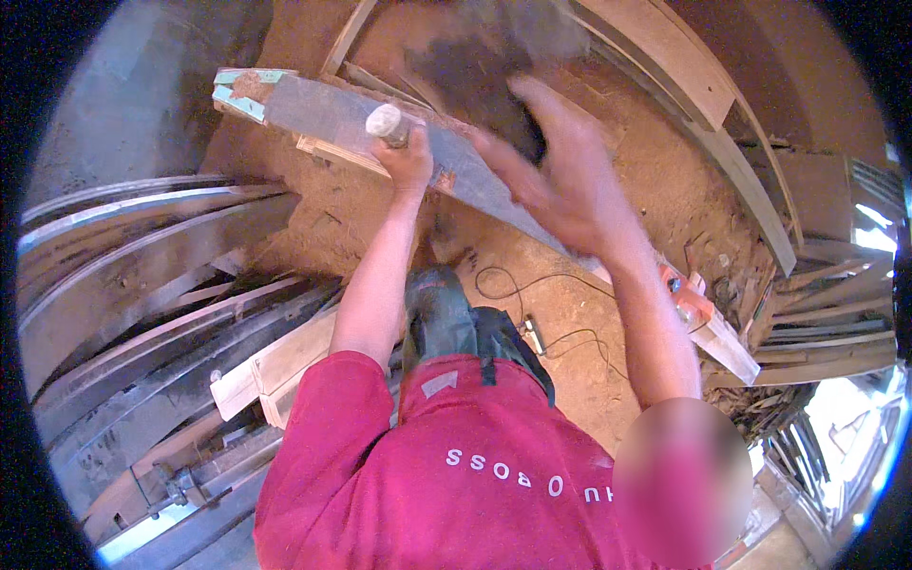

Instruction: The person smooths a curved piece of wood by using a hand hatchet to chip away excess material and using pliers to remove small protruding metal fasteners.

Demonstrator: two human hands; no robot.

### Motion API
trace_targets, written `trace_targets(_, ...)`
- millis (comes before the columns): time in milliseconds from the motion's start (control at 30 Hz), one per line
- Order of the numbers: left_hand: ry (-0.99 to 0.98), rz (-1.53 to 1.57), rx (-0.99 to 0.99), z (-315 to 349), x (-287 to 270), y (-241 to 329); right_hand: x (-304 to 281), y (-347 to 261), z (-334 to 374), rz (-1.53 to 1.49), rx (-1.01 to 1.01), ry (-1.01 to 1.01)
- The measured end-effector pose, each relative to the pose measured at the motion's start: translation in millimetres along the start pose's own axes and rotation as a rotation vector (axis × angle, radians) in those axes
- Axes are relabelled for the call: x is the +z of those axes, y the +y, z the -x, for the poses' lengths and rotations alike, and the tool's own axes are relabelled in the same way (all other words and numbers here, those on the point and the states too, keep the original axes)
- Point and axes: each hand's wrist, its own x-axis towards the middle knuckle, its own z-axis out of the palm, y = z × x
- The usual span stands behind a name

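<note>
My left hand [408, 166] is closed round a stout upright tool [387, 123] with a pale, rounded handle end, like a chisel's. Its lower part is hidden. Beneath it runs a long board with a grey top [323, 116], lying slantwise from far left to near right. Farther right, my right hand [565, 166] is curved, thumb and fingers around a dark shape smeared by motion [475, 76]. What that dark thing is cannot be made out.
Sawdust [252, 87] lies at the board's far left end. An orange object [691, 302] sits near its right end. A dark cable [518, 285] winds over the dusty floor [570, 313]. Long planks [123, 247] are stacked at left, and curved timbers [665, 62] lie far right.
</note>
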Motion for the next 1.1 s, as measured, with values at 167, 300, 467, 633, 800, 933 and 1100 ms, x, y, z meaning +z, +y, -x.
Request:
trace_targets(167,-0.171,-0.102,0.014,1.8,-16.0,-9.7,17.4,-41.3,-57.9,-0.066,-0.087,0.026)
trace_targets(300,-0.063,0.122,0.049,21.3,16.8,15.6,27.8,8.4,-48.9,0.278,0.061,-0.507)
trace_targets(467,-0.343,-0.03,-0.017,4.5,-16.9,0.5,8.6,-41.7,-65.4,0.065,-0.026,-0.324)
trace_targets(633,-0.031,0.112,-0.077,5.1,-12.6,-42.6,31.5,-4.2,-40.2,0.286,0.053,-0.592)
trace_targets(800,-0.155,-0.002,-0.128,4.8,9.6,17.6,31.6,24.9,9.7,0.17,0.235,-0.346)
trace_targets(933,-0.003,-0.054,-0.27,-39.3,-14.9,-46.1,61.7,102.9,79.0,0.089,0.323,-0.223)
trace_targets(1100,-0.17,0.419,-0.788,-72.9,-26.0,-27.2,70.7,154.3,169.8,0.021,0.747,-0.375)
